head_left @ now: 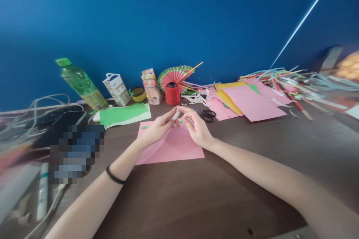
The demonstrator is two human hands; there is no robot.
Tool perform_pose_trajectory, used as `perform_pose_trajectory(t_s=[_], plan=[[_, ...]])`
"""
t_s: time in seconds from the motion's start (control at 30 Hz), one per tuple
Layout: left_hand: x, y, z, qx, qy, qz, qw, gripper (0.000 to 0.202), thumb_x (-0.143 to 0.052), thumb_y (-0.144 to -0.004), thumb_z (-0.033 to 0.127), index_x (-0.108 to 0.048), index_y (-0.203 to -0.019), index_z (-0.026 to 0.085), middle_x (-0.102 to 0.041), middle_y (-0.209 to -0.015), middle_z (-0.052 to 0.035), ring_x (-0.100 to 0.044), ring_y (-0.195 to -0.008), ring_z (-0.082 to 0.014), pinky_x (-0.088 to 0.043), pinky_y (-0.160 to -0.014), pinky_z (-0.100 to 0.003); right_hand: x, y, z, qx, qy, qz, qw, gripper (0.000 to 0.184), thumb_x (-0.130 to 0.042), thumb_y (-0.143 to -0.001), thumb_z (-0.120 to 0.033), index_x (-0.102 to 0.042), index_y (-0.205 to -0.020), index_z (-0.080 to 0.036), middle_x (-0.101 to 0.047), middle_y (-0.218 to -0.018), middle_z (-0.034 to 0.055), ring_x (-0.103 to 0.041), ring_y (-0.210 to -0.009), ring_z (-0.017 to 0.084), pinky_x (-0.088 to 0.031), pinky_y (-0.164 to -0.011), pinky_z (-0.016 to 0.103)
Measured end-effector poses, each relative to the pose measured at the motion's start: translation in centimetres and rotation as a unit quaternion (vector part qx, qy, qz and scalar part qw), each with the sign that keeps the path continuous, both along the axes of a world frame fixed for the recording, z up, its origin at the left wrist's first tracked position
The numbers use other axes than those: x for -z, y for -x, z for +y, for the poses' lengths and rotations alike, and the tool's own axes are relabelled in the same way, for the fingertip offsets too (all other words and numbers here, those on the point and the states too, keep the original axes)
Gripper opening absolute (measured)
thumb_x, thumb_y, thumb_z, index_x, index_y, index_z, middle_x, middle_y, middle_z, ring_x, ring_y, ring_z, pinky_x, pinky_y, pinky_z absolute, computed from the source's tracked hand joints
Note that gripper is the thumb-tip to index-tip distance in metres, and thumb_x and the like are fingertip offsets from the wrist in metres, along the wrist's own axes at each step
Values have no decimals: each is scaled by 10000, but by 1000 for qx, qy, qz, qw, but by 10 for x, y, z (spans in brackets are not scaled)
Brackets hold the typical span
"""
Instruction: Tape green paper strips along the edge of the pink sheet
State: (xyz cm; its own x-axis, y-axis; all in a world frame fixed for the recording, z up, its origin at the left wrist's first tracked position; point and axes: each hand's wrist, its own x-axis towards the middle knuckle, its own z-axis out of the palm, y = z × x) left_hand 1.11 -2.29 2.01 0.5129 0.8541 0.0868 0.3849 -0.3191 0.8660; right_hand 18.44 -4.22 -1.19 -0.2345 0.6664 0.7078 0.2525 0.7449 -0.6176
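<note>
A pink sheet of paper (179, 149) lies on the dark wooden table, with a narrow green strip (145, 127) along its far edge. Above that edge my left hand (157, 129) is closed, its fingertips pinching a small white strip (176, 114). My right hand (199, 129) meets it from the other side, thumb and forefinger bent in and touching the same strip. My fingers partly hide the strip and the middle of the green one. Just beyond my right hand rests a pair of black-handled scissors (208, 115).
Along the blue wall stand a green bottle (84, 86), a carton (117, 89), a red thread spool (172, 94) and a folded paper fan (175, 74). Green paper (123, 114) lies left, pink sheets (252, 101) right. A pixelated phone-like object (78, 153) and a marker (43, 192) are nearer.
</note>
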Motion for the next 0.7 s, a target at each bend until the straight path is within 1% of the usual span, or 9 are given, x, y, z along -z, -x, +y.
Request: perform_pose_trajectory(t_s=[0.17,0.33,0.43,0.7], plan=[[-3,2,0,5,5,7,1000,524,-375,-852,255,-315,-1364,160,-604,-888,-40,-514,-885,-156,-365,-875,-356,2,2,0,-43,55,47,996,86,-328,-921,-241,-410,-895,-230,-413,-1345,94,-414,-1239,176,-359,-1018,420],[-12,1,-3,-2,41,9,999,536,-392,-830,237,-333,-1353,136,-570,-808,-17,-492,-811,-145,-365,-854,-349,2,3,0,-74,72,79,992,88,-338,-921,-268,-409,-886,-228,-399,-1349,92,-430,-1228,178,-352,-1028,419],[-15,1,-4,-6,54,3,998,543,-397,-818,231,-341,-1350,135,-554,-798,-11,-479,-784,-137,-368,-846,-339,1,3,0,-82,83,94,989,89,-351,-918,-273,-410,-872,-225,-411,-1336,94,-459,-1203,185,-366,-1014,414],[-14,2,-3,2,64,2,998,575,-404,-798,215,-318,-1363,159,-529,-801,0,-474,-791,-129,-369,-852,-322,0,2,1,-79,106,104,986,104,-357,-916,-306,-402,-867,-226,-448,-1302,92,-484,-1181,189,-391,-984,406]])
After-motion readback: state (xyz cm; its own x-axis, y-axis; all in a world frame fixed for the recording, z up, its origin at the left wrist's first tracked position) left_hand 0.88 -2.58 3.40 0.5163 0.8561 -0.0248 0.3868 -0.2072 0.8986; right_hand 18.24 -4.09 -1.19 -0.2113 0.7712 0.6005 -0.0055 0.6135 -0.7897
